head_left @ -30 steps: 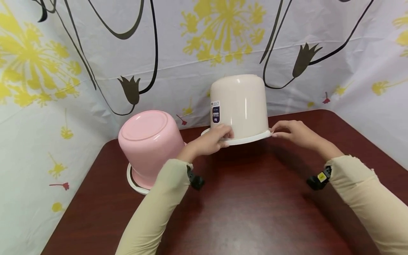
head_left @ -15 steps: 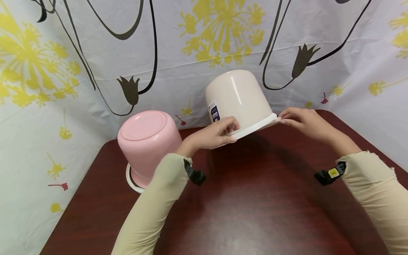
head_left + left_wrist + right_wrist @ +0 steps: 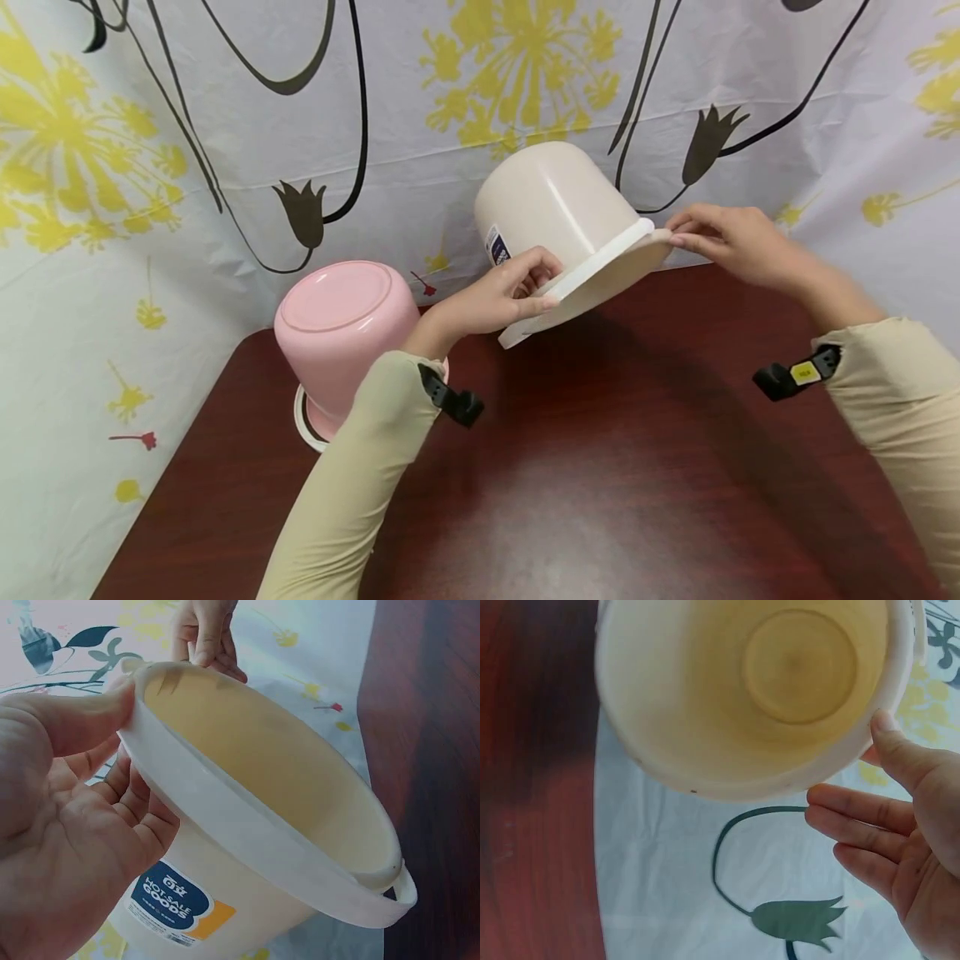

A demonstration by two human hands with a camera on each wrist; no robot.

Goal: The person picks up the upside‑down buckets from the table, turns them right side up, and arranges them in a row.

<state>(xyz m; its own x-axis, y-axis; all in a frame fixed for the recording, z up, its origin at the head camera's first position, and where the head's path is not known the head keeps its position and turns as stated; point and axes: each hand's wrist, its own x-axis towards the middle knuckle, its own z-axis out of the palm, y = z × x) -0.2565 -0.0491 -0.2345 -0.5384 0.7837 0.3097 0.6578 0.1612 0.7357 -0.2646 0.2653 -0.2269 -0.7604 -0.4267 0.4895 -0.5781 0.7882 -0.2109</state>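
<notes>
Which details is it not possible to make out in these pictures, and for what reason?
Inside of the pink bucket, head view: its mouth faces down.
Part of its lower side, head view: behind the left sleeve.
Fine print on the label, left wrist view: too small.
Rest of the right hand, left wrist view: cut off by the top edge.
Upper part of the cream bucket, right wrist view: cut off likewise.

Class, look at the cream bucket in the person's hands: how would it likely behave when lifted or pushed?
The cream bucket is probably light for its size, as the right wrist view shows nothing inside. It seems fairly stiff, since its tilted rim shows no visible sag. Its outer wall may feel slippery, as it looks smooth and glossy.
</notes>
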